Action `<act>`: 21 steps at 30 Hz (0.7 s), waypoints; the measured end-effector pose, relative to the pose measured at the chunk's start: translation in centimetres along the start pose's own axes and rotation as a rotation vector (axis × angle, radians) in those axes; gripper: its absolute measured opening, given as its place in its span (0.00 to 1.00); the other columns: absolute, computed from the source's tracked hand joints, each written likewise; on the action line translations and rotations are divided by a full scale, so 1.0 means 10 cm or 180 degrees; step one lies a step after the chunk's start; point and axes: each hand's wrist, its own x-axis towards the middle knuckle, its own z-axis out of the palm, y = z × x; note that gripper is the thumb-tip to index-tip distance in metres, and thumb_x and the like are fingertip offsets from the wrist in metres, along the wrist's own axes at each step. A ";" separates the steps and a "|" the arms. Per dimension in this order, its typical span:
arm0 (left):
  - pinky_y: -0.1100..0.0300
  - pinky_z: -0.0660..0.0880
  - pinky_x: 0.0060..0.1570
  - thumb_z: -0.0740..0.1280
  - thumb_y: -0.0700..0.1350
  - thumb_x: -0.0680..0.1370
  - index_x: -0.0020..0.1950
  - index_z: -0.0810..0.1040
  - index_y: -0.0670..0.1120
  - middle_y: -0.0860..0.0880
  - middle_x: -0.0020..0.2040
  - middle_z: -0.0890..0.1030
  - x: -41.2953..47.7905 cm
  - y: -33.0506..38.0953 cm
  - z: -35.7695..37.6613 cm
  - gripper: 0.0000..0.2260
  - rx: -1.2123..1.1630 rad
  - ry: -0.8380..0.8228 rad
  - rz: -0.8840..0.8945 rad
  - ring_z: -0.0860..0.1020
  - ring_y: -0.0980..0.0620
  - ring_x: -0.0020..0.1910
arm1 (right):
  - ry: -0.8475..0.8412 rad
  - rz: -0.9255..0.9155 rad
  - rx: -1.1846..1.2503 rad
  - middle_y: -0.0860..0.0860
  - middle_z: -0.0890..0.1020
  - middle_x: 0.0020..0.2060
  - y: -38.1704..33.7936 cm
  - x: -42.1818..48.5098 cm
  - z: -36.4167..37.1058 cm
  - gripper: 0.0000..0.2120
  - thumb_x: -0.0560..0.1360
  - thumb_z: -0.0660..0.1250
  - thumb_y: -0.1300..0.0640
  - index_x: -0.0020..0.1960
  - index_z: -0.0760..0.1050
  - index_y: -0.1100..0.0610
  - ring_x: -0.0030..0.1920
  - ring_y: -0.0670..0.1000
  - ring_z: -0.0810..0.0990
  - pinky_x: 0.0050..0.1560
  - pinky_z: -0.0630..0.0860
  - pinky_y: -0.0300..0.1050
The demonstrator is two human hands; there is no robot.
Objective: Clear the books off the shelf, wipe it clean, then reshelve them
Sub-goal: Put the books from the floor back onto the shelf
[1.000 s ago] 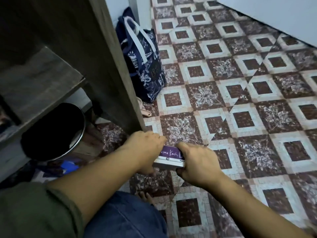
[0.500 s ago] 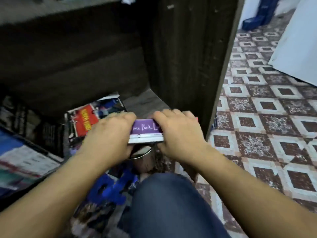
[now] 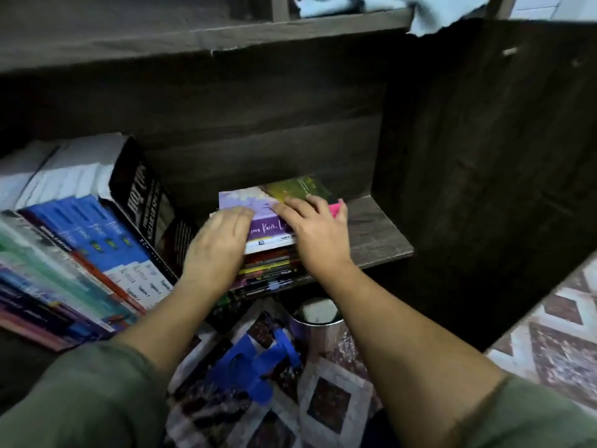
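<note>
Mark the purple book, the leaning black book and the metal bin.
purple book [image 3: 268, 227]: head view, on its handwritten-lettered spine.
leaning black book [image 3: 145, 202]: head view, on its front cover beside the white title.
metal bin [image 3: 318, 331]: head view, on its shiny outer wall just below the rim.

Dim, grainy view. The shelf [image 3: 381, 234] recess lies in deep shadow; the floor [image 3: 565, 334] at right is brighter. At left the books [image 3: 80, 247] blur, and edges bow from the wide lens.

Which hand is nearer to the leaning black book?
Left. The left hand lies at the book stack's left edge, beside the black book; the right hand rests on the stack's far side.
</note>
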 end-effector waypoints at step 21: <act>0.53 0.57 0.73 0.63 0.46 0.81 0.80 0.44 0.50 0.47 0.79 0.54 -0.59 -0.02 -0.19 0.35 -0.0739 -0.1226 -0.1266 0.54 0.48 0.77 | -0.0883 -0.0255 -0.0028 0.52 0.49 0.79 0.04 -0.08 0.05 0.34 0.76 0.56 0.32 0.78 0.52 0.42 0.78 0.55 0.44 0.73 0.40 0.66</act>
